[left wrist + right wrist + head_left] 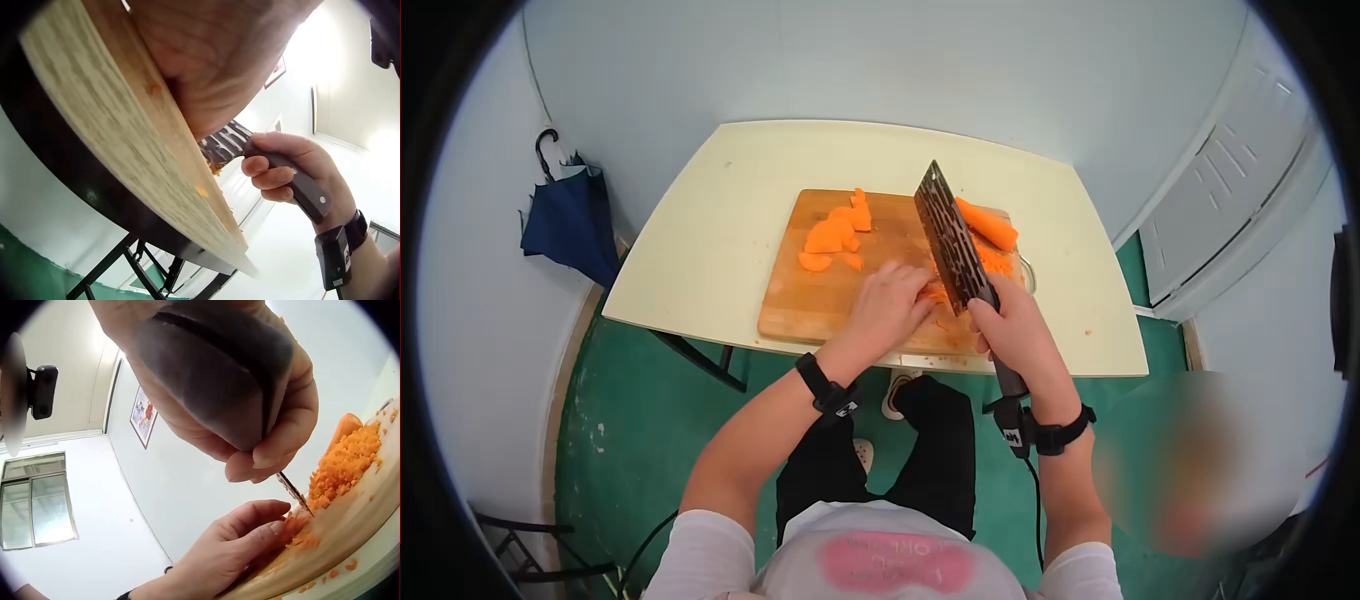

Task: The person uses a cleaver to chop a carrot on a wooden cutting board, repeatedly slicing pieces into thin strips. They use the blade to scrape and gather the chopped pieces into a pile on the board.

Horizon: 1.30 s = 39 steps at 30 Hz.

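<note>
My right hand grips the dark handle of a broad cleaver, whose blade stands on edge over the right half of the wooden cutting board. Left of the blade, my left hand rests on the board, its fingertips at cut carrot. Finely chopped carrot lies in a heap on the blade's other side. Behind that heap is a larger carrot piece. Flat carrot slices lie at the board's upper left. In the left wrist view the left fingers are hidden.
The board lies on a pale table, near its front edge. Carrot crumbs are scattered at the board's edge. A metal ring handle is on the board's right side. A blue umbrella hangs at the left wall.
</note>
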Tool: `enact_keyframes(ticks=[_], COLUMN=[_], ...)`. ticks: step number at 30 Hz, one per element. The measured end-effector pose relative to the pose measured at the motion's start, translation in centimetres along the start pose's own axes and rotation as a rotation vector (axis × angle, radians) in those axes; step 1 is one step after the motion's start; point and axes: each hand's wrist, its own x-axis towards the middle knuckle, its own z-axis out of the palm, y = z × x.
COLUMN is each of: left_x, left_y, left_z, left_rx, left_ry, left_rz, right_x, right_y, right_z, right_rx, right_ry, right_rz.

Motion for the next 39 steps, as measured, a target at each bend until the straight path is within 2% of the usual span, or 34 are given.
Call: enact_keyframes(ticks=[2, 3, 5, 9, 11, 14, 21, 23, 30, 32, 35, 39], left_x=[0.2, -1.2, -0.8, -0.2, -0.2, -0.1, 0.1, 0.0, 0.0, -0.1, -0.1, 0.1], left_y=[0.1, 0.0, -0.3, -0.4, -0.2, -0.4, -0.1, -0.1, -0.2, -0.3, -0.5, -0.3], left_z=[0.1, 0.0, 0.4, 0.8, 0.9, 0.8, 0.9, 1.0, 1.2, 1.2, 1.5, 1.3], left_rx=[-0.041, -0.046, -0.023, 0.021, 0.040, 0.050, 0.055, 0.074, 0.075, 0.104, 0.110, 0.087], left_ry=[0.067, 0.033, 0.058, 0.057, 0.071, 0.066, 0.045, 0.074, 0.103, 0.048, 0.064, 0.068], left_rz=[-0.030, -0.057, 0.016, 0.043, 0.045, 0.063, 0.043, 0.044, 0.053, 0.030, 0.036, 0.042], right_x=[-0.8, -1.7, -1.9, -1.0, -0.4, 0.0, 2.1, 2.0, -0.1, 0.4, 1.7, 1.8], right_y=[-0.8, -0.8, -1.2, -0.2, 1.0, 1.0, 0.3, 0.5, -0.2, 0.1, -0.3, -1.5], right_z=[-0.2, 0.6, 0.6, 0.8, 1.5, 2.0, 2.0, 1.6, 1.2, 1.6, 1.6, 1.0], right_rx=[-0.020, -0.004, -0.040, -0.066, -0.178, -0.226, -0.313, -0.157, -0.151, -0.131, -0.167, -0.161], right_ry=[0.041, 0.021, 0.046, 0.008, 0.075, 0.069, 0.024, -0.007, 0.037, -0.024, -0.059, -0.117], right_rz=[-0.012, 0.023, -0.028, -0.040, -0.209, -0.223, -0.149, -0.173, -0.150, -0.070, 0.004, 0.023])
